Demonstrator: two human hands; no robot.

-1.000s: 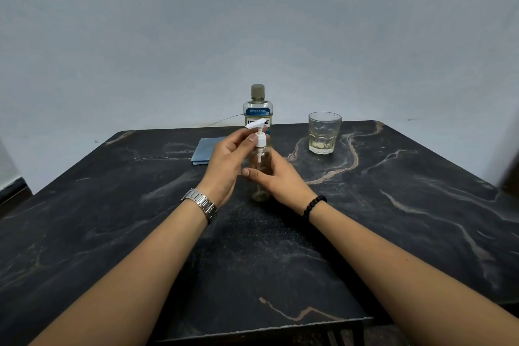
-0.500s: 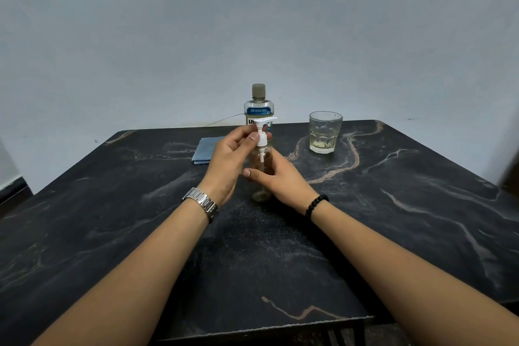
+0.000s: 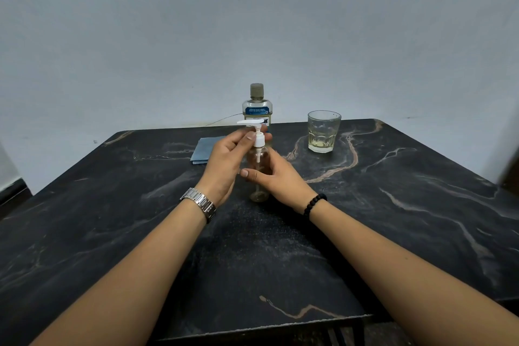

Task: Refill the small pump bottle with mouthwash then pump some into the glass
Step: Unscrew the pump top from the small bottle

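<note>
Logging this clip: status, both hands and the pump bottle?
Left hand pinching pump collar. Right hand gripping small pump bottle, upright on table. Glass clear to the right; nothing in the way.

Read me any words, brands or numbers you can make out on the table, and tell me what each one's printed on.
"...NE": large dark letters on the mouthwash bottle, white label band; the start is hidden behind the pump head.
Blue label band above it: two lines of small white print, too small to read.
Glass, blue cloth, small pump bottle, wristwatch: no readable text.
</note>
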